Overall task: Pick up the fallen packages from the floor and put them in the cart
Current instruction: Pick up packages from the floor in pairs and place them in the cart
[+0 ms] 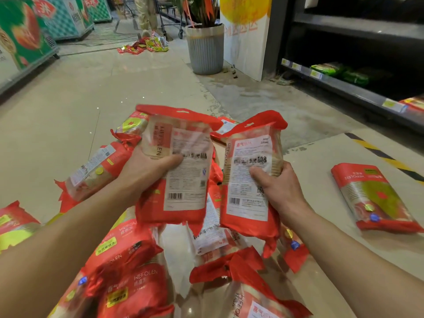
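Note:
My left hand [146,168] grips a red package [183,198] by its left side, label facing me, lifted above the floor. My right hand [277,187] grips a second red package [245,210] from its right side, thumb across the white label. Both packages are held upright side by side, close together. Beneath them lies a pile of several more red packages [128,269] on the tiled floor. One package [371,198] lies alone on the right, another [96,171] on the left. A cart [171,17] shows partly at the far end of the aisle.
A grey ribbed planter [205,49] stands ahead by a white sign board [245,35]. Dark shelving [358,88] runs along the right. Freezer cabinets [25,44] line the left. More fallen packages [146,45] and a person's legs [146,14] are far down the aisle.

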Motion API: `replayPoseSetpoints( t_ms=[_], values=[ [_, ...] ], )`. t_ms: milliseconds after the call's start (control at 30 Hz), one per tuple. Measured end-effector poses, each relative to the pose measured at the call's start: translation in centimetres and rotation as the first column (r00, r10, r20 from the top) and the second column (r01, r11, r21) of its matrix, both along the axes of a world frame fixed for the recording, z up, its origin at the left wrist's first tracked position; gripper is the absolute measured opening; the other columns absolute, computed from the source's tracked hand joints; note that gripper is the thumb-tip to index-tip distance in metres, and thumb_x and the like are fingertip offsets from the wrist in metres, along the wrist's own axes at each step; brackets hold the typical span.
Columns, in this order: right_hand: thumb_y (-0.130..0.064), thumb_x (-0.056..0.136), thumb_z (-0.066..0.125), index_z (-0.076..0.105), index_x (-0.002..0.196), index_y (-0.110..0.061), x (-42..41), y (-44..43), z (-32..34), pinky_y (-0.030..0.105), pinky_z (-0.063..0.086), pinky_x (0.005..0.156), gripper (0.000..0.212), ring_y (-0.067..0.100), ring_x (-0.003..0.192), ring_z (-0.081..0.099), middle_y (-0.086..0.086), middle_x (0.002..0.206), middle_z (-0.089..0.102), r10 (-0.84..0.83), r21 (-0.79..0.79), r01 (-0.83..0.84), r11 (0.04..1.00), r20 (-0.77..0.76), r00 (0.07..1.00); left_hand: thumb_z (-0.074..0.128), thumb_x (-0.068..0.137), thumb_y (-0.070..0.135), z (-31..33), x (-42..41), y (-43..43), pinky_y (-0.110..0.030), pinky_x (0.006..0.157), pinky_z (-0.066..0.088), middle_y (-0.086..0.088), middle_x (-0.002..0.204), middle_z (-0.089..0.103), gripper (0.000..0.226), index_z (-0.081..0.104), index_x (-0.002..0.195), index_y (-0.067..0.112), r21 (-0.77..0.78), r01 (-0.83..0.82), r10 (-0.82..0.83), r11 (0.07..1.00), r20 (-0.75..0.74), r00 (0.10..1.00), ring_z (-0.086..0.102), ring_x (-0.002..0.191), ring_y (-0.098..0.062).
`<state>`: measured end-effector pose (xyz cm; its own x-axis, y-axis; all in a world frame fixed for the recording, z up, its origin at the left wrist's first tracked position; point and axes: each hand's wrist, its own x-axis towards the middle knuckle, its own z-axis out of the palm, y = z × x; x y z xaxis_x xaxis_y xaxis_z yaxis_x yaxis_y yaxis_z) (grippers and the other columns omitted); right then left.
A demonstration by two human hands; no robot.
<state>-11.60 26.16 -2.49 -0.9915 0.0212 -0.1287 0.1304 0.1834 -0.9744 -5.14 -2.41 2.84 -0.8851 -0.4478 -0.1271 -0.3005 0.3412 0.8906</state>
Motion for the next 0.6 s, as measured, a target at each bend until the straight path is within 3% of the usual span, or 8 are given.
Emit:
replayPoseSetpoints(
  t_ms=[67, 167, 233, 333, 400, 600],
  values=[
    [-0.063, 0.053, 0.093, 0.065, 0.129, -0.019, -0.5, -0.1, -0.4, 0.051, 0.065, 0.090, 0.092, 0.023, 0.095, 0.082, -0.001, 0.109, 0.083, 0.018, -0.055, -0.018, 0.998, 0.002, 1.000, 0.085, 0.091, 0.031, 0.2, 0.0, 1.1, -0.037, 0.084, 0.065, -0.003, 0.102, 0.086, 0.029, 0.078, 0.115, 0.017, 0.255, -0.021, 0.004, 0.967, 0.069, 0.998, 0.084, 0.091, -0.022],
    [-0.073, 0.045, 0.100, 0.066, 0.133, -0.015, -0.9, 0.0, -0.6, 0.049, 0.065, 0.092, 0.110, 0.023, 0.099, 0.082, 0.002, 0.113, 0.083, 0.083, -0.106, -0.083, 0.991, -0.003, 0.997, 0.077, 0.097, 0.022, -0.5, 0.1, 1.2, -0.039, 0.080, 0.068, -0.008, 0.112, 0.084, 0.028, 0.075, 0.124, 0.018, 0.424, 0.038, -0.107, 0.905, 0.140, 0.984, 0.083, 0.100, -0.027],
    [-0.063, 0.051, 0.104, 0.066, 0.134, -0.012, -1.1, 0.2, -0.6, 0.049, 0.065, 0.093, 0.104, 0.024, 0.100, 0.082, 0.004, 0.114, 0.083, 0.127, -0.142, -0.126, 0.982, -0.004, 0.992, 0.073, 0.097, 0.011, -1.1, 0.3, 0.9, -0.040, 0.081, 0.069, -0.011, 0.118, 0.083, 0.033, 0.072, 0.130, 0.016, 0.458, 0.077, -0.162, 0.885, 0.148, 0.976, 0.082, 0.105, -0.030],
    [-0.026, 0.075, 0.099, 0.070, 0.126, -0.012, -1.6, 0.8, -1.0, 0.048, 0.066, 0.090, 0.060, 0.025, 0.096, 0.083, 0.004, 0.108, 0.084, 0.149, -0.176, -0.145, 0.974, 0.014, 0.989, 0.071, 0.098, 0.004, -2.2, 0.2, 1.0, -0.042, 0.088, 0.068, -0.013, 0.122, 0.081, 0.037, 0.070, 0.133, 0.015, 0.449, 0.119, -0.186, 0.886, 0.109, 0.976, 0.080, 0.109, -0.033],
    [-0.013, 0.085, 0.090, 0.071, 0.122, -0.013, -1.7, 1.5, -0.9, 0.049, 0.066, 0.089, 0.042, 0.026, 0.093, 0.083, 0.005, 0.105, 0.085, 0.155, -0.208, -0.142, 0.968, 0.044, 0.987, 0.070, 0.099, 0.007, -2.3, 0.1, 1.3, -0.040, 0.085, 0.069, -0.011, 0.119, 0.082, 0.034, 0.070, 0.130, 0.019, 0.454, 0.092, -0.137, 0.886, 0.069, 0.988, 0.081, 0.105, -0.032],
    [-0.007, 0.090, 0.084, 0.072, 0.127, -0.011, -1.3, 3.2, 3.3, 0.048, 0.065, 0.089, 0.039, 0.032, 0.099, 0.082, 0.010, 0.111, 0.083, 0.135, -0.226, -0.113, 0.968, 0.088, 0.987, 0.071, 0.097, 0.007, 1.6, 1.0, 2.4, -0.036, 0.072, 0.070, -0.009, 0.113, 0.084, 0.035, 0.070, 0.128, 0.022, 0.480, 0.071, -0.091, 0.875, 0.017, 0.996, 0.083, 0.099, -0.029]
  ],
)
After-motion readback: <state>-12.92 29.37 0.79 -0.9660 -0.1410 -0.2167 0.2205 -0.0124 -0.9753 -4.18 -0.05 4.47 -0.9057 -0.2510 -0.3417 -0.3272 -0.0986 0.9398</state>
